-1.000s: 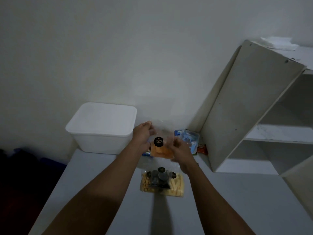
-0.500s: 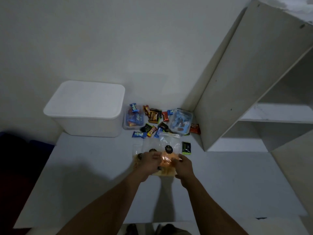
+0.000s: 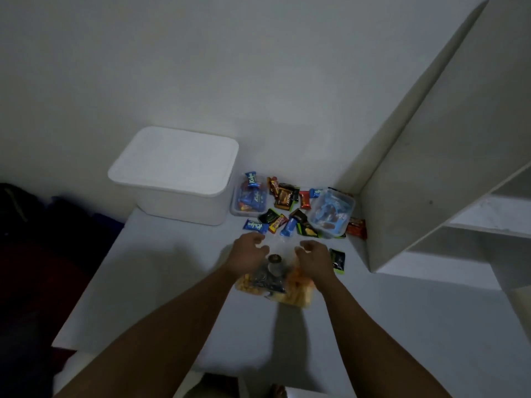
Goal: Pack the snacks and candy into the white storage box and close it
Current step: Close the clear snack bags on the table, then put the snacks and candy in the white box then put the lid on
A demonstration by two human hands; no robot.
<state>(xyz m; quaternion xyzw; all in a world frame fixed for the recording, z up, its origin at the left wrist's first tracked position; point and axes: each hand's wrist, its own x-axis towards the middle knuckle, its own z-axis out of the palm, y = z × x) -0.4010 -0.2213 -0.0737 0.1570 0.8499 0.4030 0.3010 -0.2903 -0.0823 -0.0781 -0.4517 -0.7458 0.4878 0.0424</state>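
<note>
The white storage box stands at the back left of the table with its lid on. In front of me lies a pile of clear snack bags with yellow and orange contents. My left hand and my right hand hover over the far end of that pile, a little apart, fingers loosely curled, gripping nothing I can make out. Loose wrapped candies lie scattered behind the hands. A green packet lies just right of my right hand.
Two small clear tubs of candy sit among the sweets, one against the box, one to the right. A white shelf unit leans along the table's right side. The white table drops off into dark space at left.
The orange bag that both hands held up a second ago now lies on the pile. The hands have come off it and spread apart. The view has tilted down.
</note>
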